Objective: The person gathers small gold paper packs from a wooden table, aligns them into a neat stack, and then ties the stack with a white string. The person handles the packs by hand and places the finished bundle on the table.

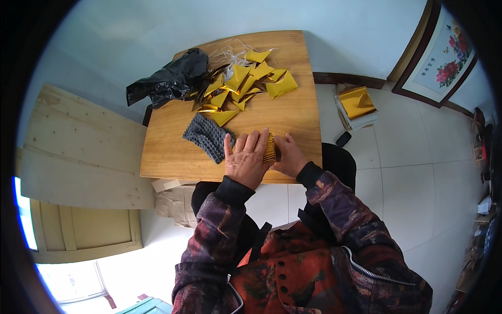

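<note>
Near the front edge of the brown wooden table [167,152], right of its middle: a tight stack of thin, shiny gold paper pieces [269,149], gripped by the right hand [290,156]. Straight fingers of the left hand [244,165] against it; cannot tell if gripping too. Looks like one bunch lined up, with many pointy, folded gold packets [238,78] left loose toward the far edge. At the far left corner, a crinkly black plastic bag [178,78].
</note>
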`<action>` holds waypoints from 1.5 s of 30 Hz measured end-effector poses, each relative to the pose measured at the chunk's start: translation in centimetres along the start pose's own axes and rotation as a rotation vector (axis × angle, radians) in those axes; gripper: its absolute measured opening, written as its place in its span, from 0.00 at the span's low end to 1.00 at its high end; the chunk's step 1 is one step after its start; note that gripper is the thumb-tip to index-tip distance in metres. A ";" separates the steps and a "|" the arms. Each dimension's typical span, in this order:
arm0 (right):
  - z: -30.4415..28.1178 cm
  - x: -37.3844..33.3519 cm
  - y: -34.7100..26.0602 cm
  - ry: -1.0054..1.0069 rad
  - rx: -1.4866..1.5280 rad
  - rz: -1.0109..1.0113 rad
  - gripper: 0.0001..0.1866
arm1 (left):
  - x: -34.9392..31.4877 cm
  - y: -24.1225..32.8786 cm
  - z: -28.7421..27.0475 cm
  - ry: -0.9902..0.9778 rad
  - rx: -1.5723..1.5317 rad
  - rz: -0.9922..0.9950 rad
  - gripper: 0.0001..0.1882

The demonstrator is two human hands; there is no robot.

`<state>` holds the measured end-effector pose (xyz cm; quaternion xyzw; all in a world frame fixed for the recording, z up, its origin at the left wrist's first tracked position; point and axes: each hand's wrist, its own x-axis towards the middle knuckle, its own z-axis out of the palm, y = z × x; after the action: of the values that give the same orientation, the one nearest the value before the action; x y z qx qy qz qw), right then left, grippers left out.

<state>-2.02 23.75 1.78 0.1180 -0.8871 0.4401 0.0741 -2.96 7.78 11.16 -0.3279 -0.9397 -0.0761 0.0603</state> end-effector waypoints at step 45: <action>-0.5 0.3 -0.6 -0.068 0.016 0.006 0.32 | -2.3 -2.1 6.6 0.160 -2.272 -0.062 0.45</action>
<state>-2.12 23.79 2.58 0.1307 -0.8859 0.4431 0.0414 -2.90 5.97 4.05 -0.1636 -0.3283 -0.9054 -0.2138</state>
